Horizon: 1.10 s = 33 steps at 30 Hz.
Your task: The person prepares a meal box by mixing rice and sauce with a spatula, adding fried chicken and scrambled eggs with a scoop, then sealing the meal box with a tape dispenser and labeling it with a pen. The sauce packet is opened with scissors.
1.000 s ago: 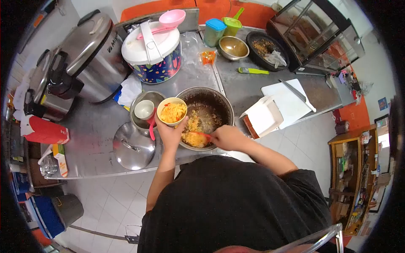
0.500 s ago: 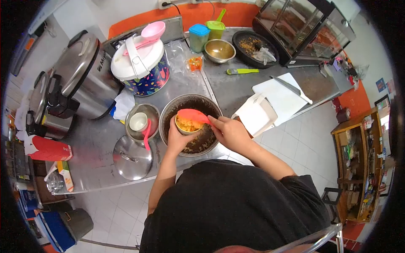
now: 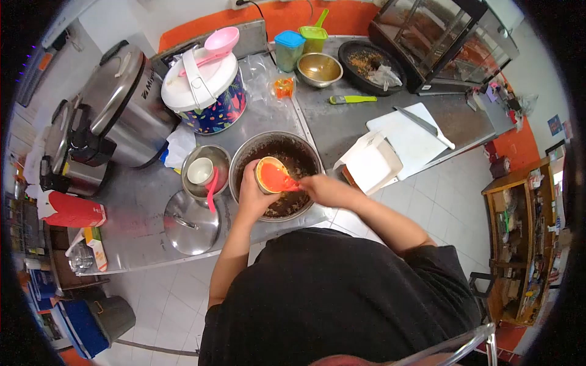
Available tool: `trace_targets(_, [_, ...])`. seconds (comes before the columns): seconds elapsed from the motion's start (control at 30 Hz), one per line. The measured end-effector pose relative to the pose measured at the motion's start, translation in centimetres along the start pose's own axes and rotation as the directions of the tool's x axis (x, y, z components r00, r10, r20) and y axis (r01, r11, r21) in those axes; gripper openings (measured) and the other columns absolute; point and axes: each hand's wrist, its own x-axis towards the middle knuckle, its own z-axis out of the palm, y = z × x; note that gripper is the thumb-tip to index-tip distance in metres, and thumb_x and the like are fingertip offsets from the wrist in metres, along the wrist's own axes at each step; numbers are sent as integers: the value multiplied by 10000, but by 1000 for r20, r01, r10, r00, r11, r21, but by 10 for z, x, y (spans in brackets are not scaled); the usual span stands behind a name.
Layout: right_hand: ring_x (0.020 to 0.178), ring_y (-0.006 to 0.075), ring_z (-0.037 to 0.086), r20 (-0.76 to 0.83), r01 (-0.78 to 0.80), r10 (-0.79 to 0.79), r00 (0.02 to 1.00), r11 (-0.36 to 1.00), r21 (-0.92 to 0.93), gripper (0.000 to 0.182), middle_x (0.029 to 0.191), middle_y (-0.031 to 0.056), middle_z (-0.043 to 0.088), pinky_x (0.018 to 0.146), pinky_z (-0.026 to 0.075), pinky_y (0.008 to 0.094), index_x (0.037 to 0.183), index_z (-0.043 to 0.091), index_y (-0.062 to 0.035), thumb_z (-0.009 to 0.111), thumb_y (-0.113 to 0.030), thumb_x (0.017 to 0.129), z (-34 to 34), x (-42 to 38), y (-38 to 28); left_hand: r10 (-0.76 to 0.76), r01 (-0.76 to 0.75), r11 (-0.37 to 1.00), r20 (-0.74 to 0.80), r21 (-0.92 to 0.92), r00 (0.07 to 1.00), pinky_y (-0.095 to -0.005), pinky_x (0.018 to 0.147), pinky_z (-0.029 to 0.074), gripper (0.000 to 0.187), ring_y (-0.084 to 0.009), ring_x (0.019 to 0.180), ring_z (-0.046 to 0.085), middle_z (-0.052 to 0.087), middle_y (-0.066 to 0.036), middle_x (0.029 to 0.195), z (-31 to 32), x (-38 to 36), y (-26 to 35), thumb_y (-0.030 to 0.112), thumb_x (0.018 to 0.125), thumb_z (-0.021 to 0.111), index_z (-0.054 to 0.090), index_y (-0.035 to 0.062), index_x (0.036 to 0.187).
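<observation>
Small bowl (image 3: 260,178) of yellow-orange food sits over the cooking pot (image 3: 261,142), inside its rim as seen from above. The left hand (image 3: 252,196) is partly open, its fingers curved round the bowl's side; the right hand (image 3: 328,191), blurred, is closed on the handle of a red spoon (image 3: 276,179), whose head covers part of the food. Left of the pot, a steel lid (image 3: 192,227) lies near the table's front edge, and a metal bowl (image 3: 222,153) just beside the pot holds a white cup (image 3: 200,171) and a pink spoon (image 3: 212,190). Steel surface shows between lid and red carton (image 3: 72,210). To the right, an open box (image 3: 371,166) and a cutting board (image 3: 404,137) reach the front edge; more steel shows between them and a green-handled tool (image 3: 354,99). Farther back stand a patterned bucket (image 3: 217,113) and a glass display case (image 3: 452,43).
</observation>
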Motion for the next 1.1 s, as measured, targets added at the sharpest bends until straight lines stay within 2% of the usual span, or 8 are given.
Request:
trace_targets(0.13, [743,358,592,31,115,-112,993,981,-157,175,791,204,606,664,472,419,819,606,-8,484,-113,752,-48,11,7,-35,46,991,-89,123,995,-364,899,367,796,-320,1046,461,464,-176,1099,-15,0,-11,122,506,782,343,-1,1159])
trace_targets(0.23, [697,275,621,-115,-164,118,986,770,-617,136,744,125,628,591,486,388,752,643,-68,522,-123,723,-41,30,-15,-19,51,989,-220,141,975,-357,901,368,811,-290,1039,472,469,-171,1095,-24,1,-17,125,519,796,323,-31,1158])
trace_targets(0.33, [674,228,627,-173,-92,-76,982,611,-787,100,695,79,630,538,484,350,683,649,-88,561,-133,679,19,76,-7,-181,70,955,-378,-290,908,-313,889,385,742,-210,1032,494,479,-142,1125,-21,4,-24,86,599,777,312,-30,1165])
trace_targets(0.43, [778,223,625,269,289,-130,954,623,-727,120,771,84,646,625,486,344,714,653,-91,547,-145,703,49,64,-26,-179,8,926,-421,-377,889,-304,886,388,746,-204,1023,502,480,-141,1124,-18,2,-42,56,607,768,294,-26,1177])
trace_targets(0.53, [779,218,626,407,366,-67,911,589,-721,127,805,96,647,636,492,339,719,653,-84,537,-135,713,28,27,-55,-216,55,927,-408,-371,887,-318,906,373,779,-219,1055,478,459,-152,1136,-21,-1,-38,89,596,780,277,-32,1178])
trace_targets(0.7, [698,226,628,-60,88,-215,975,618,-781,112,754,91,637,562,494,326,681,653,-100,544,-110,705,17,76,-25,-146,34,965,-429,-259,891,-312,890,390,762,-206,1033,496,472,-143,1124,-19,-1,-43,57,607,767,274,-27,1182])
trace_targets(0.9, [624,221,619,378,358,-89,922,573,-737,106,654,90,614,534,484,321,620,625,-93,538,-101,679,15,23,-51,-240,104,940,-411,-326,880,-328,919,354,892,-237,1071,461,453,-164,1139,-18,-2,-42,157,572,800,227,-57,1221])
trace_targets(1.1, [633,213,605,32,146,-263,964,428,-892,80,661,67,606,525,479,334,657,629,-99,554,-113,682,5,80,-3,-204,148,977,-459,-155,865,-335,912,354,870,-245,1051,470,459,-171,1123,-13,1,-29,150,560,802,253,-66,1200])
